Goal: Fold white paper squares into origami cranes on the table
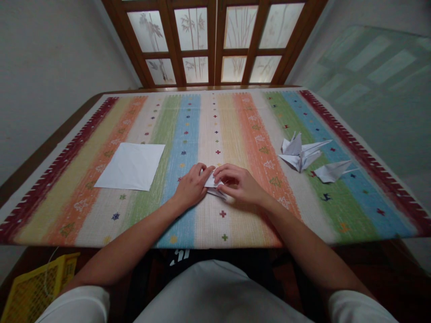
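A small piece of folded white paper [212, 183] lies on the striped table runner [215, 121], mostly hidden under my fingers. My left hand [191, 186] presses on its left side, and my right hand [239, 183] covers its right side, with the fingertips of both hands nearly meeting. To the left of my left hand lies a flat square white paper sheet [129, 166]. Off to the right of my right hand stand a white origami crane [298, 153] and a smaller folded paper figure [333, 171].
The runner covers a wooden table, whose near edge [303, 244] runs close to my body. A yellow plastic crate [40, 289] sits on the floor at lower left. A wood-framed frosted glass door [215, 45] stands beyond the far edge.
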`<state>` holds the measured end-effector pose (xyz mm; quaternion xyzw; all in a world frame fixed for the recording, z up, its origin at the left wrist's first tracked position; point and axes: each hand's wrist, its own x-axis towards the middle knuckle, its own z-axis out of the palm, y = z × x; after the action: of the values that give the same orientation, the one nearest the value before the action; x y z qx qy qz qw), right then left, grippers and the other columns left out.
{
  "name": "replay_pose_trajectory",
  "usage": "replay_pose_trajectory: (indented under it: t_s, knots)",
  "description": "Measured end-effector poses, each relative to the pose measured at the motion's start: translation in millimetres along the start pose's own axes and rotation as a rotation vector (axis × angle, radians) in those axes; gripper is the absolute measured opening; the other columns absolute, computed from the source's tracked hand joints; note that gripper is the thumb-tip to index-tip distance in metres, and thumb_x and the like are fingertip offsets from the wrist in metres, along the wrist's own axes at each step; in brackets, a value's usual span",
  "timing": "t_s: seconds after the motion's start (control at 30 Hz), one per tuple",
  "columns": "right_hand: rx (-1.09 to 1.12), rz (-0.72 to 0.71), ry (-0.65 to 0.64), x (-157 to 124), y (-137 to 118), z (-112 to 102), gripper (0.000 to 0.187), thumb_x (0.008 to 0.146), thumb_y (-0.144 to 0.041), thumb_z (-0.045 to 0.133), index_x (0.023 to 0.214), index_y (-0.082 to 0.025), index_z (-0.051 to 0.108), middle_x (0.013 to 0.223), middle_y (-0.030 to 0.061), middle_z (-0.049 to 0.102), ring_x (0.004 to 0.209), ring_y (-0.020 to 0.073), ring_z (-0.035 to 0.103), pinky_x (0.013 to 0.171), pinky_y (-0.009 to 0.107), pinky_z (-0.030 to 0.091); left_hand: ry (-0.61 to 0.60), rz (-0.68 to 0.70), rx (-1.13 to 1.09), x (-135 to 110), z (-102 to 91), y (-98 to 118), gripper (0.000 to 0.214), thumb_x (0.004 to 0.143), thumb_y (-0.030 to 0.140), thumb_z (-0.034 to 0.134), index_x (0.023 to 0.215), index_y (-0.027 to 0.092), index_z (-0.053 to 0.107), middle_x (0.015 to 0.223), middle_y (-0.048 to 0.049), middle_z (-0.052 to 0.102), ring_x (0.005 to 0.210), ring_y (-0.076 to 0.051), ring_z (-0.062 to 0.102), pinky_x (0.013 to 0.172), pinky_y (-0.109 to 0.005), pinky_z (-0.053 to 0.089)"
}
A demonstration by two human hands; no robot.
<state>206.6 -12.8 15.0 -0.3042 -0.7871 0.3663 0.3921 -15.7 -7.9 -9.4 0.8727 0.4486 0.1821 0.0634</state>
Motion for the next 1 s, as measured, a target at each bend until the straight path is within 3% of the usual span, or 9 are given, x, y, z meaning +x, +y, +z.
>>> replay_pose_trajectory:
  t_s: [0.17,0.27,0.37,0.43,0.5,0.6,0.73,0.87,1.0]
  knots:
    - [0.196,0.341,0.002,-2.3,4.5,-3.4,0.012,0.092,-0.024,0.068,0.103,-0.021,0.068,0.106,0.0057,0.073,0.076,0.0152,0.076,0.067,0.027,0.06,-0.041,0.031,-0.017,-0.7,-1.5,-1.2,0.043,0.101,0.031,0.06,0.143,0.021,0.057,0.126,-0.0142,0.061,0.11,-0.029,0.061,0.094,-0.045,0.057]
    - [0.299,0.534,-0.035,-4.6,6.5,-3.2,0.021,0.088,-0.021,0.069,0.108,-0.023,0.061,0.086,0.0009,0.073,0.066,0.0163,0.075,0.057,0.025,0.055,-0.071,0.058,-0.023,-1.2,-5.2,-2.0,0.058,0.1,0.055,0.063,0.145,0.02,0.057,0.127,-0.0155,0.061,0.111,-0.032,0.061,0.095,-0.048,0.056]
    - [0.342,0.614,-0.064,-5.7,7.5,-4.5,0.022,0.088,-0.022,0.068,0.109,-0.023,0.06,0.075,-0.002,0.071,0.057,0.0155,0.071,0.053,0.025,0.052,-0.105,0.096,-0.039,-1.9,-9.3,-5.5,0.071,0.095,0.067,0.064,0.147,0.02,0.056,0.13,-0.0166,0.061,0.113,-0.034,0.062,0.096,-0.049,0.055]
    - [0.26,0.604,-0.081,-5.8,8.6,-6.0,0.02,0.086,-0.021,0.069,0.105,-0.022,0.064,0.073,-0.0018,0.071,0.054,0.0137,0.066,0.051,0.024,0.048,-0.112,0.102,-0.062,-2.0,-10.6,-8.8,0.057,0.102,0.056,0.057,0.146,0.02,0.056,0.13,-0.0155,0.062,0.113,-0.032,0.062,0.098,-0.049,0.054]
    - [0.113,0.555,-0.091,-5.7,10.2,-7.1,0.012,0.083,-0.017,0.07,0.095,-0.02,0.068,0.073,-0.0003,0.071,0.057,0.0131,0.063,0.054,0.024,0.044,-0.101,0.078,-0.084,-1.7,-10.4,-11.9,0.039,0.106,0.035,0.047,0.14,0.019,0.058,0.127,-0.014,0.064,0.113,-0.029,0.063,0.1,-0.047,0.054]
    - [-0.086,0.476,-0.126,-5.8,12.7,-7.0,0.009,0.082,-0.011,0.068,0.084,-0.018,0.072,0.07,-0.0005,0.069,0.062,0.0131,0.06,0.06,0.024,0.041,-0.092,0.044,-0.091,-0.8,-8.5,-15.3,0.029,0.097,0.017,0.048,0.122,0.016,0.063,0.119,-0.0133,0.066,0.11,-0.028,0.063,0.099,-0.044,0.055]
    - [-0.222,0.396,-0.156,-6.4,14.2,-6.1,0.014,0.08,-0.005,0.069,0.083,-0.018,0.075,0.071,-0.0014,0.066,0.064,0.0127,0.057,0.063,0.025,0.04,-0.072,0.068,-0.099,-0.2,-7.1,-17.7,0.022,0.092,0.014,0.053,0.11,0.018,0.065,0.118,-0.0133,0.066,0.11,-0.028,0.062,0.1,-0.046,0.055]
    - [-0.246,0.281,-0.137,-6.9,16.5,-6.0,0.018,0.084,-0.009,0.073,0.096,-0.02,0.08,0.089,0.0028,0.071,0.072,0.0138,0.06,0.07,0.027,0.045,-0.063,0.094,-0.107,-0.3,-8.8,-19.6,0.026,0.086,0.011,0.056,0.109,0.019,0.065,0.127,-0.0142,0.067,0.118,-0.031,0.06,0.106,-0.052,0.052]
    - [-0.23,0.305,-0.204,-7.5,23.0,-5.1,0.017,0.082,-0.011,0.079,0.096,-0.021,0.083,0.085,0.0017,0.071,0.07,0.0139,0.059,0.069,0.027,0.044,-0.084,0.108,-0.123,-0.4,-11.1,-21.6,0.031,0.082,0.011,0.058,0.111,0.021,0.065,0.13,-0.0136,0.068,0.122,-0.032,0.059,0.105,-0.052,0.052]
